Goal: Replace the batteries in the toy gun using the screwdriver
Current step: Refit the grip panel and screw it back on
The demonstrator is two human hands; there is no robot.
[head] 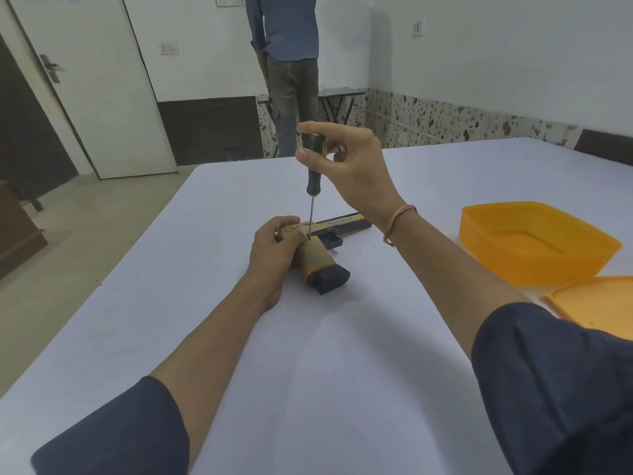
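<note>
A yellow and black toy gun [318,260] lies on its side in the middle of the white table [308,354], barrel pointing right and grip toward me. My left hand [274,248] grips its rear end and holds it down. My right hand [346,166] pinches the top of a black-handled screwdriver [313,166] between thumb and fingers. The screwdriver stands nearly upright, and its thin shaft tip touches the gun body beside my left thumb.
An open orange plastic box [534,245] stands at the right of the table, with its orange lid [599,306] lying nearer to me. A person [287,63] stands beyond the table's far edge. A white door [92,84] is at the left.
</note>
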